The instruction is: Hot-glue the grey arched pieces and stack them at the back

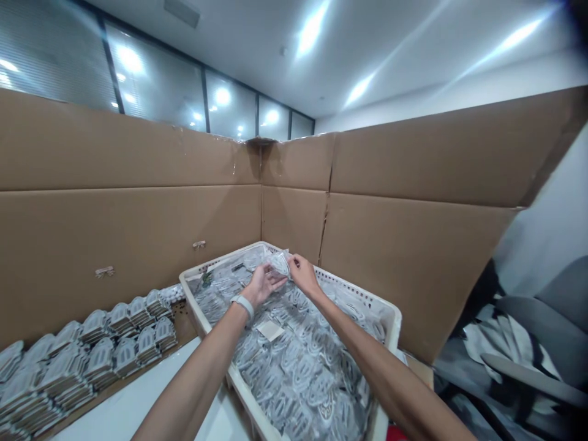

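Note:
My left hand (264, 285) and my right hand (303, 274) together hold a small clear plastic packet (279, 263) by its edges, above the far end of a white perforated plastic crate (390, 318). The packet holds a pale arched piece. Many similar bagged pieces (294, 373) lie heaped in the crate, directly below my hands. A white band (243, 305) circles my left wrist. A small white card (270, 331) lies on top of the heap.
Neat rows of stacked arched packets (92, 349) stand on a brown board left of the crate, on a white tabletop (133, 395). Tall cardboard panels (138, 239) wall the far and left sides. A grey office chair (542, 318) stands to the right.

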{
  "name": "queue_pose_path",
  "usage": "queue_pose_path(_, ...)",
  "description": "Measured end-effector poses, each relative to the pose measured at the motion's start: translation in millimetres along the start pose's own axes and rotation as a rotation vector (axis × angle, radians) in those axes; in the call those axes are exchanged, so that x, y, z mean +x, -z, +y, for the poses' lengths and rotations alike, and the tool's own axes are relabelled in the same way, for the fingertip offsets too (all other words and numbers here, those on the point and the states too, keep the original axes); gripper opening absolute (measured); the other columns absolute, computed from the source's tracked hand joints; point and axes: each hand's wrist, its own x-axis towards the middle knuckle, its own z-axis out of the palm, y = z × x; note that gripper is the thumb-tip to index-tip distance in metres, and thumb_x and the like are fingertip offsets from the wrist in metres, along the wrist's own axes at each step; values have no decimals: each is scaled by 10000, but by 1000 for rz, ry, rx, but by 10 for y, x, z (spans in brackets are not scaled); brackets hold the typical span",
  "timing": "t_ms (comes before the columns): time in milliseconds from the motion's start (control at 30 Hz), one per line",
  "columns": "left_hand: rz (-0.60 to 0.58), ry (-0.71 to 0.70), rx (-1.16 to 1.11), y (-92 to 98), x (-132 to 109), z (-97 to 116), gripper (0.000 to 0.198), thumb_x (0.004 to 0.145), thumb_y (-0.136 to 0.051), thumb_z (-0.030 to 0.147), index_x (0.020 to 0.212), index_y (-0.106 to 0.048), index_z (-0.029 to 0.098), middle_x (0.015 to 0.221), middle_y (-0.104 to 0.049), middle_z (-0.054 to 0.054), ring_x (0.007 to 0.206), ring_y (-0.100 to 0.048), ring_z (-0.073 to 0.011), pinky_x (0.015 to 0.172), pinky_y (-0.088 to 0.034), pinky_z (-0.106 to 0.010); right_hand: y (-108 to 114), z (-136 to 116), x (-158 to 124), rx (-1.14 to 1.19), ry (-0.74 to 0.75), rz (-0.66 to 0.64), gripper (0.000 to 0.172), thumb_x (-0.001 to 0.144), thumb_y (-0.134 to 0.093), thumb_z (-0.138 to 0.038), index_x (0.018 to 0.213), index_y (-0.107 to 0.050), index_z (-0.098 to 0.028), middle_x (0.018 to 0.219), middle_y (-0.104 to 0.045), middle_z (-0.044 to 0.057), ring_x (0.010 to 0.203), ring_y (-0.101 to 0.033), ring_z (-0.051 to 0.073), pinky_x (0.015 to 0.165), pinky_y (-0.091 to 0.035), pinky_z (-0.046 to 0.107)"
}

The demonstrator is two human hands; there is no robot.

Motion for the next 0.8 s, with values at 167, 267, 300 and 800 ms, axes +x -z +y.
queue_pose_path(167,26,84,-118,-59,-40,12,442,1098,-687,491,1384,-666,154,1313,-712,-122,1097,-736,-236,928,-671,-424,97,-56,-3,-111,173,33,296,1093,-732,-433,1253,-750,-184,1260,-768,90,1097,-754,254,978,-644,485)
queue_pose_path(267,42,106,-163,-70,-52,16,436,1100,-685,489,1376,-668,152,1291,-717,-117,1063,-738,-223,893,-674,-398,124,-82,-2,-139,220,43,273,1099,-723,-435,1209,-758,-187,1220,-776,82,1063,-756,240,965,-645,469)
queue_pose_path(300,47,112,-171,-70,-54,16,430,1101,-686,485,1370,-670,151,1281,-719,-115,1052,-739,-219,882,-674,-391,132,-87,2,-139,229,48,268,1102,-720,-434,1201,-759,-188,1211,-778,80,1053,-757,236,960,-646,464)
queue_pose_path(800,155,56,-106,53,62,55,339,1079,-738,372,1327,-687,145,1235,-722,-94,1005,-734,-198,847,-674,-359,348,-267,-60,128,314,276,457,1122,-593,-573,843,-647,-215,769,-639,-25,728,-626,182,756,-521,351)
